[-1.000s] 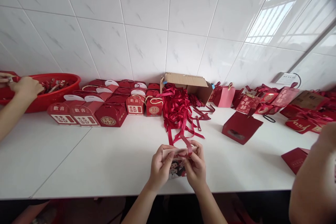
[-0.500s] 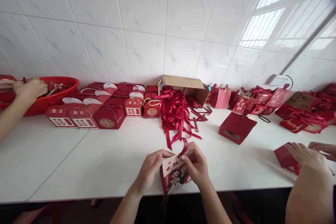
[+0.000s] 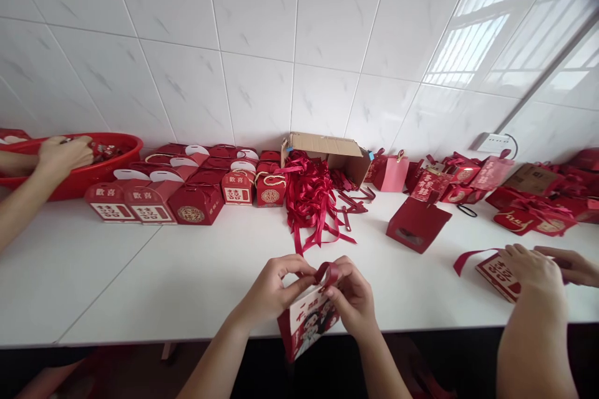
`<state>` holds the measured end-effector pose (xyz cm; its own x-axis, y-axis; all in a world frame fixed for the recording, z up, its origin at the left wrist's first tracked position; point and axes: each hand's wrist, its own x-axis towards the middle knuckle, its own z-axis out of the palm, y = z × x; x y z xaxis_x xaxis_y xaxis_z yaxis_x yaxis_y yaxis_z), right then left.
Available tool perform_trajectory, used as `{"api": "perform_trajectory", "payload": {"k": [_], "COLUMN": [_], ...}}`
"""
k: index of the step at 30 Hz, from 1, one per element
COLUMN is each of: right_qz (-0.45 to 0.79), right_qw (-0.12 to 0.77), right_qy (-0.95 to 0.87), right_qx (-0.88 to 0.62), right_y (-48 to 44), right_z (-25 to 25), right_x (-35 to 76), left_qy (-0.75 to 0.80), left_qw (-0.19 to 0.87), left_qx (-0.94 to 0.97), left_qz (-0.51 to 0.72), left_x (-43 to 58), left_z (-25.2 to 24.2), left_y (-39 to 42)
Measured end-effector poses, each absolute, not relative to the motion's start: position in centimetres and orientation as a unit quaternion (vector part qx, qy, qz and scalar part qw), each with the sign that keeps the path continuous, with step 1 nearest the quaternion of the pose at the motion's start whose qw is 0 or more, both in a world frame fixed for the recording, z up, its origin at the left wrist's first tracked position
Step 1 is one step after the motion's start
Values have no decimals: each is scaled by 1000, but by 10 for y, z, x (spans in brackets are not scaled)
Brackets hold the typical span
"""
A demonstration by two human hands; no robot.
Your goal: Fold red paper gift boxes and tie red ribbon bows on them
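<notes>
Probably to save space, gable-top favour boxes [image 3: 150, 204] stand packed in rows at ten o'clock. At six o'clock, the left hand [image 3: 271, 288] pinches the top of the tilted cartoon-couple gift box [image 3: 309, 324] beside its ribbon loop [image 3: 332, 271]; the right hand [image 3: 357, 299] clamps it thumb-forward, seemingly for steadiness.

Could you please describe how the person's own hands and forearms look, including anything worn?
The left hand and the right hand are bare, with no gloves or rings showing. Both forearms are bare too: no sleeve, watch or bracelet shows.
</notes>
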<state>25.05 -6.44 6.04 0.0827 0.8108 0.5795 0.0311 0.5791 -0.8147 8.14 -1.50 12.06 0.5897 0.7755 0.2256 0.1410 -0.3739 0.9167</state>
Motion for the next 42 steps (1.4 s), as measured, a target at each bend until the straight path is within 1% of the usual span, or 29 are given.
{"api": "perform_trajectory", "payload": {"k": [5, 16, 20, 22, 24, 26, 29, 32, 36, 39, 41, 42], "right_qz": [310, 281, 243, 220, 204, 187, 141, 96, 76, 57, 49, 49], "right_qw": [640, 631, 643, 666, 695, 699, 646, 611, 599, 627, 645, 648], "right_qy": [-617, -640, -647, -638, -615, -613, -674, -722, -737, -714, -700, -697], "right_qx": [-337, -336, -331, -319, -312, -317, -329, -311, -306, -306, -302, -303], "right_y": [-68, -73, -76, -76, -76, -76, -77, -78, -80, -80, -81, -81], "right_z": [62, 69, 68, 66, 64, 64, 69, 76, 79, 76, 75, 74], "right_x": [253, 253, 252, 249, 247, 247, 250, 255, 255, 250, 247, 245], "left_qy": [305, 311, 238, 189, 185, 206, 201, 184, 176, 151, 151, 160], "left_qw": [510, 511, 546, 552, 525, 462, 349, 275, 249, 241, 262, 289], "left_qx": [729, 721, 722, 725, 733, 747, 786, 821, 828, 828, 819, 810], "left_qz": [339, 348, 352, 366, 392, 432, 469, 465, 471, 483, 488, 485], "left_x": [79, 75, 68, 67, 68, 70, 72, 70, 69, 71, 73, 74], "left_z": [121, 125, 122, 116, 109, 102, 94, 93, 93, 91, 90, 91], "left_y": [-24, -32, -39, -44, -49, -52, -51, -48, -43, -42, -43, -44]}}
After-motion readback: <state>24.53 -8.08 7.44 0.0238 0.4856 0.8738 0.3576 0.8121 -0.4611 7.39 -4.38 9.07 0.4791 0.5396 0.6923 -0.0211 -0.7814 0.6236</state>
